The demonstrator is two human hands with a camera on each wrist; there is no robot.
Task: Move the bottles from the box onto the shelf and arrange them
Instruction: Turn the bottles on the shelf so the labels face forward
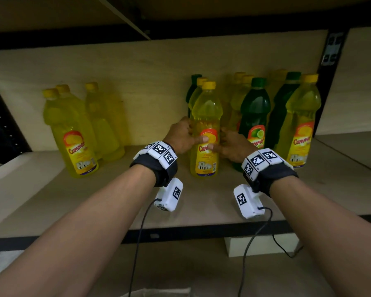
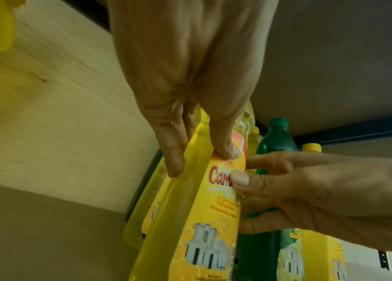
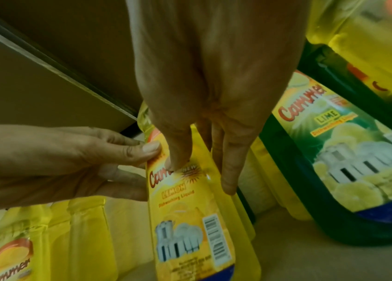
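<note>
A yellow lemon dish-liquid bottle (image 1: 206, 112) (image 2: 190, 218) (image 3: 185, 209) stands upright at the middle of the wooden shelf board (image 1: 94, 200). My left hand (image 1: 189, 133) (image 2: 202, 159) grips its left side, thumb on the label and fingers round the back. My right hand (image 1: 229, 146) (image 3: 202, 176) holds its right side the same way, thumb on the label below the left thumb. Right behind it stand another yellow bottle (image 1: 198, 91) and a green one (image 1: 193, 82). The box is not in view.
Three yellow bottles (image 1: 71, 133) stand at the left. A green lime bottle (image 1: 255, 108) (image 3: 334, 152) and more yellow (image 1: 302, 121) and green bottles crowd the right, near a black upright post (image 1: 330, 61). Bare board lies in front. Another shelf hangs overhead.
</note>
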